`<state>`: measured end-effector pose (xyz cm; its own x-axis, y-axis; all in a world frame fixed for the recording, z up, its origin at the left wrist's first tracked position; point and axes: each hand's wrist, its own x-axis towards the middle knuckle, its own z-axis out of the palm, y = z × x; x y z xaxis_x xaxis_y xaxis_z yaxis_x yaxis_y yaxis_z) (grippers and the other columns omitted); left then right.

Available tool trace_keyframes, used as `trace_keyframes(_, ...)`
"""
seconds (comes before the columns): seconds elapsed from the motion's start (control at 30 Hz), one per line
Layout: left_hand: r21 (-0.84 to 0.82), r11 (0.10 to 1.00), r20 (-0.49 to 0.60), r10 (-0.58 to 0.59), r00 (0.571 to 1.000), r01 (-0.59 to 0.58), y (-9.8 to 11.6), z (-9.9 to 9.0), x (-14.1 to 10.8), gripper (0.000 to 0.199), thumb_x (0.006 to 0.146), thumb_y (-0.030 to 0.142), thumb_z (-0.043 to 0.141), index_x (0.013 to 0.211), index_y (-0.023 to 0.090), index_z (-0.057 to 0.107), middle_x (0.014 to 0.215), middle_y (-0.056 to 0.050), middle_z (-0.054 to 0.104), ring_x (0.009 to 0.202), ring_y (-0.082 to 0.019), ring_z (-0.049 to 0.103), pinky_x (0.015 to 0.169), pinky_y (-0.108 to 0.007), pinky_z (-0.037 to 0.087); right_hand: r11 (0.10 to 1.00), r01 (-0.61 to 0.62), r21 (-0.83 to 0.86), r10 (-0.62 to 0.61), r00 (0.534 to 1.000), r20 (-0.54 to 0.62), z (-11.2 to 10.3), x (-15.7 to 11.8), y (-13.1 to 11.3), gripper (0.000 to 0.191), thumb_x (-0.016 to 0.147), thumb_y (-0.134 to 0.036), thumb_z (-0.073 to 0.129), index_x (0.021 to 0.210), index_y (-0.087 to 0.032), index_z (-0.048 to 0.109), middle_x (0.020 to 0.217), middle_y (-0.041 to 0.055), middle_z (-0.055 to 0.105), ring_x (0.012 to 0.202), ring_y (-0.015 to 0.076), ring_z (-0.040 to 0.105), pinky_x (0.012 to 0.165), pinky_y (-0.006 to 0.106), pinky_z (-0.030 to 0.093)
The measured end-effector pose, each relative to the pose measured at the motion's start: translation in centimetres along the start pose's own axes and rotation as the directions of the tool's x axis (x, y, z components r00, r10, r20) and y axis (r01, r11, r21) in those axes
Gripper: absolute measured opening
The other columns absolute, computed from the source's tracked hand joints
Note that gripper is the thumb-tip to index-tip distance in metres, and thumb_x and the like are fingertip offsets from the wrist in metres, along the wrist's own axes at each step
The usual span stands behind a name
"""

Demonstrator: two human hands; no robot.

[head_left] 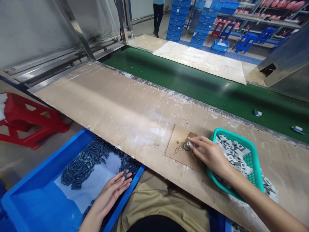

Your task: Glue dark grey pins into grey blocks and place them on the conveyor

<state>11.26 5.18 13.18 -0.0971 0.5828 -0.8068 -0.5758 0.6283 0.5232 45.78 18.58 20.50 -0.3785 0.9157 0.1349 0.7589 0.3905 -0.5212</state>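
My left hand (113, 190) is over the blue bin (38, 196), its fingers closed on a small dark blue piece (125, 174). Many similar dark pieces (84, 161) lie heaped in that bin. Above a square brown board (175, 149) on the table, my right hand (210, 153) pinches a small light piece (190, 143). That piece is at a small round dish (186, 146) with dark wet spots around it. Beside my right wrist stands a green basket (256, 158) holding many white and grey pieces (233, 153).
Beyond the brown table (116, 106) runs a green belt (154, 71), with two small blue-and-white pieces (257, 112) at its right. A red stool (31, 119) stands at the left. Stacked blue crates (178, 19) and a person's legs (158, 17) are in the background.
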Motion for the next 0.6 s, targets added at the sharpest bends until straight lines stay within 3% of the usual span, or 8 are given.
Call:
trace_keyframes(0.13,0.040,0.999,0.123,-0.021,0.992,0.016,0.6,1.3,-2.2,0.030,0.070,0.022,0.077,0.096,0.014,0.064,0.112,-0.016,0.069,0.096,-0.027,0.068,0.085,-0.036,0.056,1.000,0.007,-0.011,-0.006,0.999,0.050,0.2,-0.1,0.1,0.026,0.087,-0.027,0.050,0.100,-0.018,0.071,0.088,0.0098,0.067,0.074,0.0209,0.068,0.066,0.031,0.055)
trace_keyframes(0.23,0.056,0.994,0.187,0.086,0.979,-0.098,0.8,2.9,-3.1,0.027,0.067,0.025,0.080,0.086,0.015,0.063,0.105,-0.013,0.071,0.096,-0.025,0.067,0.082,-0.034,0.056,1.000,0.002,0.007,-0.002,0.999,0.054,0.0,0.2,0.0,0.025,0.086,-0.026,0.051,0.096,-0.018,0.072,0.089,0.0098,0.068,0.072,0.0204,0.067,0.065,0.031,0.055)
trace_keyframes(0.3,0.057,0.983,0.221,0.158,0.962,-0.175,0.7,4.6,-3.2,0.028,0.063,0.024,0.083,0.078,0.016,0.060,0.090,-0.009,0.073,0.085,-0.021,0.069,0.073,-0.029,0.057,0.998,-0.039,0.055,0.036,0.998,0.049,-0.5,0.3,-0.4,0.024,0.086,-0.030,0.054,0.097,-0.019,0.073,0.088,0.0095,0.069,0.072,0.0206,0.067,0.066,0.032,0.055)
trace_keyframes(0.43,0.043,0.950,0.336,0.278,0.900,-0.310,0.4,9.4,-3.0,0.031,0.059,0.021,0.084,0.079,0.016,0.060,0.068,-0.003,0.071,0.060,-0.015,0.066,0.052,-0.021,0.052,0.920,-0.204,0.335,0.201,0.979,0.043,-2.4,-0.1,-2.7,0.023,0.080,-0.037,0.065,0.093,-0.020,0.073,0.091,0.0088,0.074,0.080,0.0232,0.070,0.072,0.034,0.057)
trace_keyframes(0.5,-0.002,0.923,0.349,0.361,0.865,-0.385,0.2,12.3,-3.1,0.027,0.060,0.018,0.082,0.079,0.015,0.063,0.067,-0.003,0.072,0.058,-0.015,0.066,0.053,-0.021,0.053,0.818,-0.288,0.498,0.289,0.954,0.077,-3.2,-0.7,-4.4,0.024,0.076,-0.040,0.070,0.090,-0.020,0.074,0.084,0.0078,0.075,0.075,0.0233,0.072,0.069,0.033,0.059)
trace_keyframes(0.6,-0.090,0.898,0.344,0.435,0.832,-0.432,0.1,16.1,-3.7,0.020,0.060,0.017,0.081,0.075,0.014,0.068,0.064,-0.003,0.072,0.058,-0.015,0.067,0.059,-0.023,0.056,0.704,-0.356,0.614,0.357,0.925,0.128,-3.7,-1.8,-6.9,0.024,0.071,-0.037,0.075,0.087,-0.020,0.075,0.072,0.0075,0.075,0.065,0.0228,0.072,0.062,0.030,0.061)
